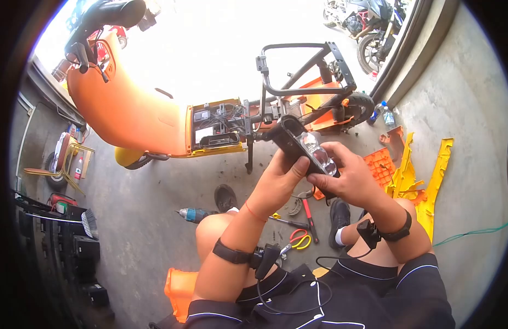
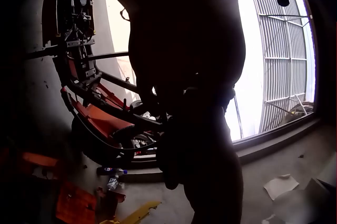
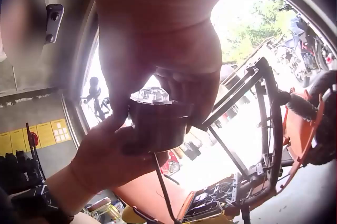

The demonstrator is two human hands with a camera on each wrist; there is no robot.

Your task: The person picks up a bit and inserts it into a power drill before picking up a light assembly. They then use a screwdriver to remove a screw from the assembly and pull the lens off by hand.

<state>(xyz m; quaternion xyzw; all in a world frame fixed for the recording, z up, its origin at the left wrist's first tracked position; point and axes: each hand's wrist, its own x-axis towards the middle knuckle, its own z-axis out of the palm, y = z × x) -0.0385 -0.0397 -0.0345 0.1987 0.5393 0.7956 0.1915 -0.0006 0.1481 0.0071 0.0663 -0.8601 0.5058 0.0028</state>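
Holding the lamp unit (image 1: 306, 148) up in front of the stripped scooter (image 1: 133, 115), I judge the taking-apart well along. The scooter's middle bay lies open with its wiring bare. A drill (image 1: 196, 215) and scissors (image 1: 299, 240) lie on the floor on my side of the scooter. My left hand (image 1: 281, 181) wraps the dark housing from below, thumb up its side, and my right hand (image 1: 347, 178) pinches the clear-lensed end, so both grip the same piece, free of the scooter. Off the scooter's rear end the orange panel (image 1: 381, 164) and yellow panels (image 1: 429, 181) lie loose on the concrete, so by my reckoning nothing has gone back on yet. Only the head view shows both grips and the tools. The right wrist view gives the lamp unit (image 3: 158, 124) from underneath, clear lens capping a dark cup. The left wrist view is backlit, my hand a mere silhouette with no grip to read, though it shows the scooter's rear frame (image 2: 100, 119) close up.
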